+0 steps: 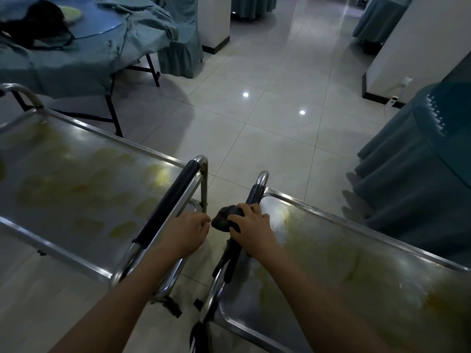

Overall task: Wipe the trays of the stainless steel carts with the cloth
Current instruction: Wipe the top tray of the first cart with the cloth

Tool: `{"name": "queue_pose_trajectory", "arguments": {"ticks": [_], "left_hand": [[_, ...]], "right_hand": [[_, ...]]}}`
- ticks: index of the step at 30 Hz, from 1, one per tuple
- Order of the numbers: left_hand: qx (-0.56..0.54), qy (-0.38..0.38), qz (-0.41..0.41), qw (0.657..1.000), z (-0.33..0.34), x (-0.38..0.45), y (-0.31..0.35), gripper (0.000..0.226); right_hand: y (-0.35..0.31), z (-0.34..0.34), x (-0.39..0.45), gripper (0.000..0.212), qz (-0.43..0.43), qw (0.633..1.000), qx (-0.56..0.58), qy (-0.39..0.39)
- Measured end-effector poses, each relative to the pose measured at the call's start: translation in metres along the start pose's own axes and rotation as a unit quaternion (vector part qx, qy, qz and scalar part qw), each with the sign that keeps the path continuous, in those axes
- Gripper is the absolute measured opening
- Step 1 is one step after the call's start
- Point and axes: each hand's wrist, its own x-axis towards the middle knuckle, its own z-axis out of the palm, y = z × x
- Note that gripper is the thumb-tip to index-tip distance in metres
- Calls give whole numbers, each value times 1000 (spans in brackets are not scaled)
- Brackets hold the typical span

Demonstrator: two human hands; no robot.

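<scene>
Your right hand [251,225] at lower centre has its fingers curled over the dark cloth [225,220], bunched on the right cart's handle [254,197]. That tray [331,250] stretches off to the lower right, so sweep that way. Left hand [186,233], fingers bent, rests on the other cart's rail.

A restaurant banquet hall is showing itself here. Round dining tables [63,54] are standing draped in teal cloths, one topped with a glass turntable [102,24], and chairs in matching teal covers [183,47] are sitting beside them. Two stainless steel serving carts [84,179] are standing on a glossy tiled floor [267,103] that is reflecting ceiling lights between white pillars [215,19].
</scene>
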Motion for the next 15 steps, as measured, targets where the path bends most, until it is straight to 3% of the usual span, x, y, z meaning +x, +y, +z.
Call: {"name": "queue_pose_trajectory", "arguments": {"ticks": [7,15], "left_hand": [[34,-3,31,999,2,4,-2,27],[1,-2,54,999,4,16,-1,26]], "right_hand": [[1,12,-8,16,-1,990,53,130],[5,9,-23,21,36,970,124,204]]}}
